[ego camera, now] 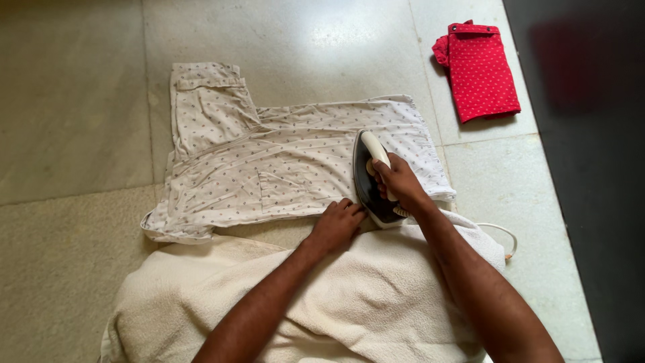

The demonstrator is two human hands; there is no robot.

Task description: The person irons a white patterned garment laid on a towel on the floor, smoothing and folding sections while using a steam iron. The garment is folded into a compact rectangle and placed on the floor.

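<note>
white dotted shirt lies spread flat on the tiled floor, its near edge touching a cream towel bunched in front of the person. the right hand is closed around the white handle of a dark iron, which stands flat on the shirt's right part, nose pointing away. the left hand presses palm down on the shirt's near hem, just beside the iron, holding nothing. a white cord trails right of the towel. a folded red cloth lies well apart, far right.
</note>
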